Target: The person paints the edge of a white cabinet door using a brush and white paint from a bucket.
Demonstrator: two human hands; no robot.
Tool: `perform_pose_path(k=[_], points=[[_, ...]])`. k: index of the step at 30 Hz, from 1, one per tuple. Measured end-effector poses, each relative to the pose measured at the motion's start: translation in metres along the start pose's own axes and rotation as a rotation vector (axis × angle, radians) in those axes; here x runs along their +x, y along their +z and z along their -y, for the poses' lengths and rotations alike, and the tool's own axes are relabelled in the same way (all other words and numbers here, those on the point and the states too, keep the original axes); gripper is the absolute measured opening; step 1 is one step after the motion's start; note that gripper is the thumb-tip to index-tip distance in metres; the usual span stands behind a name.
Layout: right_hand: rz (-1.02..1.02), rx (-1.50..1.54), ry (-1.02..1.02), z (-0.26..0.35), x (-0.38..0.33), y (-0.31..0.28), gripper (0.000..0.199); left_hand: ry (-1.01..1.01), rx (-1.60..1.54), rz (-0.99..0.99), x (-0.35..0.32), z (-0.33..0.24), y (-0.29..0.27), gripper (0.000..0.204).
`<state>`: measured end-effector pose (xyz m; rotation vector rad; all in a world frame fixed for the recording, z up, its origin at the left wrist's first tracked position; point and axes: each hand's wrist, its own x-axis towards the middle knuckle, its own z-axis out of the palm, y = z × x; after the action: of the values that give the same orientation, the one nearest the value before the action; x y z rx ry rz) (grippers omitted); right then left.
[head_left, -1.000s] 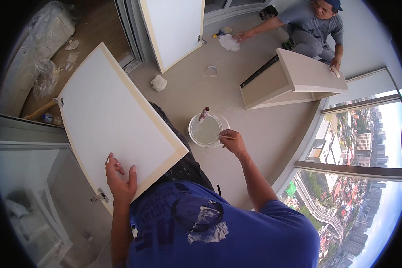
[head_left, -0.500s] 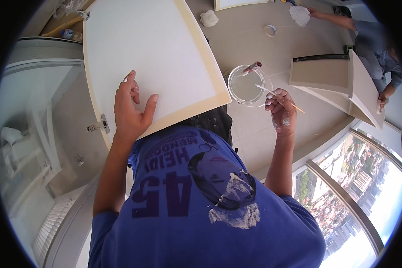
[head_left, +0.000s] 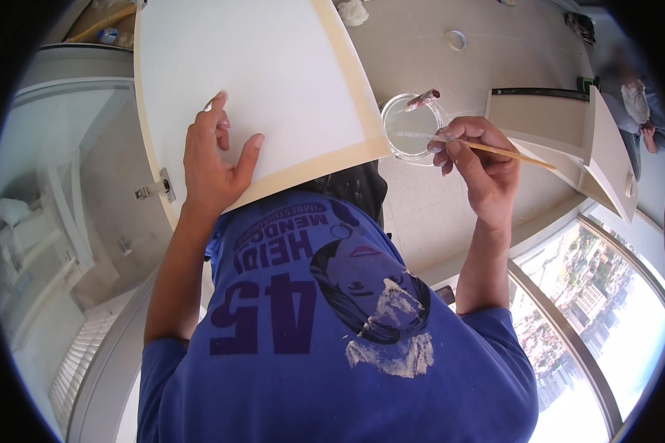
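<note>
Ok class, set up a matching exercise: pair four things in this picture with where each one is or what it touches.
Things:
1. left hand
2. right hand
3. clear round container
4. metal hinge

Places:
a. on the floor, a second brush resting in it
b. flat on the white panel
c. on the panel's left edge
d. holding a thin brush

Pairs: 1-b, 2-d, 3-a, 4-c

White panel (head_left: 273, 81) with cream edge; blue printed shirt (head_left: 332, 347).

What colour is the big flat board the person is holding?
The board is white with a cream border along its edges, seen in the head view; the left hand rests on it.
</note>
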<state>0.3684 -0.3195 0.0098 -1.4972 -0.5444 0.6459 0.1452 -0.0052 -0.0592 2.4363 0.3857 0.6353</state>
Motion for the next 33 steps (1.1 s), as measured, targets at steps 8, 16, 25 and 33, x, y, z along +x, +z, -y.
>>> perform_pose_path(k=[8, 16, 25, 33], points=[[0.033, -0.363, -0.110, 0.007, 0.019, 0.013, 0.007, -0.021, -0.005, -0.005, 0.001, -0.005, 0.000, 0.074], [0.047, -0.473, -0.182, 0.004, 0.025, 0.016, 0.007, 0.002, 0.001, 0.015, 0.001, -0.003, -0.001, 0.076], [0.104, -0.525, -0.101, 0.012, 0.029, 0.021, 0.009, 0.007, 0.016, 0.029, 0.001, -0.003, -0.003, 0.078], [0.107, -0.517, -0.158, 0.010, 0.027, 0.018, 0.010, 0.007, 0.004, 0.019, 0.002, -0.003, -0.002, 0.077]])
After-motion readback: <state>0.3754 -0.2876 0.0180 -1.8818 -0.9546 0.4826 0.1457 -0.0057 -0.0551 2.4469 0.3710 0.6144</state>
